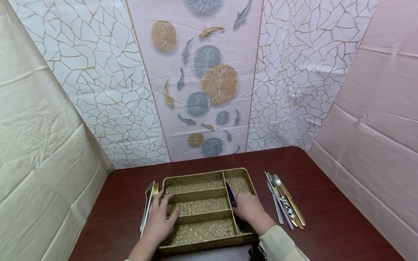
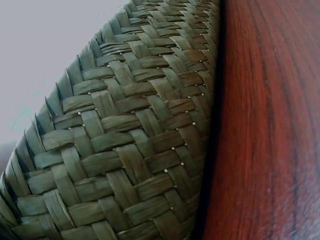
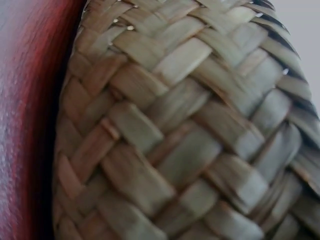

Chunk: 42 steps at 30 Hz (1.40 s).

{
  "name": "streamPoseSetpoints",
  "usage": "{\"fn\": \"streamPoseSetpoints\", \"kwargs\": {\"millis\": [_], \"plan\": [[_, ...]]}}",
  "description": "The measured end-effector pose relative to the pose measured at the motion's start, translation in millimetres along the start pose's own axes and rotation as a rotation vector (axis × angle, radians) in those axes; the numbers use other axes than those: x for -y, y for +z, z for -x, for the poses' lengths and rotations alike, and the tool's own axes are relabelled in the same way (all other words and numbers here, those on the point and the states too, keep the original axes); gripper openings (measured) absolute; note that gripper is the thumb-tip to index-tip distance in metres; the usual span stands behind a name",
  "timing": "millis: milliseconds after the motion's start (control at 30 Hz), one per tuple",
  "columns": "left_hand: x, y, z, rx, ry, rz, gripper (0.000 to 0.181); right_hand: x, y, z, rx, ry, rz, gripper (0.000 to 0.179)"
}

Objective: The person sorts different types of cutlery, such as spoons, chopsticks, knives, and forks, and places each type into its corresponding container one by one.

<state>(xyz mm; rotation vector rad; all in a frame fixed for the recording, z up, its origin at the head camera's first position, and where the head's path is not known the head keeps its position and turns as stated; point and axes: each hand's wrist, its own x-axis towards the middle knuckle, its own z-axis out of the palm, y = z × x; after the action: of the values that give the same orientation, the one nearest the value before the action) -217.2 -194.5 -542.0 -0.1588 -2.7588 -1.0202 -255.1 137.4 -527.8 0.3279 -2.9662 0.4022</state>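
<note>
A woven tray (image 1: 202, 248) with several compartments lies on the table; its braided outer wall fills much of the left wrist view (image 2: 125, 125) and right wrist view (image 3: 165, 125). Inside the long right-hand compartment, my right hand (image 1: 249, 207) grips a dark blue-purple knife (image 1: 230, 194), its blade along the divider and pointing to the far side. Much of the knife is hidden by the hand. My left hand (image 1: 160, 219) rests at the tray's left rim, fingers spread, with the fingertips over the left compartments. Neither wrist view shows fingers.
Left of the tray lie a gold fork (image 1: 155, 189) and silver cutlery (image 1: 145, 210), partly behind the left hand. To the right is a bunch of cutlery with a silver spoon (image 1: 276, 180) and a gold knife (image 1: 295, 206). Fabric hangs around the dark red table (image 1: 94, 232).
</note>
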Motion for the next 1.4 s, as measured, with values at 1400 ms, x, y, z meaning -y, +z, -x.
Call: {"fn": "streamPoseSetpoints", "kwargs": {"millis": [1400], "plan": [[0.7, -1.0, 1.1, 0.012, 0.004, -0.02, 0.055, -86, -84, 23.2, 0.015, 0.186, -0.172, 0.007]]}}
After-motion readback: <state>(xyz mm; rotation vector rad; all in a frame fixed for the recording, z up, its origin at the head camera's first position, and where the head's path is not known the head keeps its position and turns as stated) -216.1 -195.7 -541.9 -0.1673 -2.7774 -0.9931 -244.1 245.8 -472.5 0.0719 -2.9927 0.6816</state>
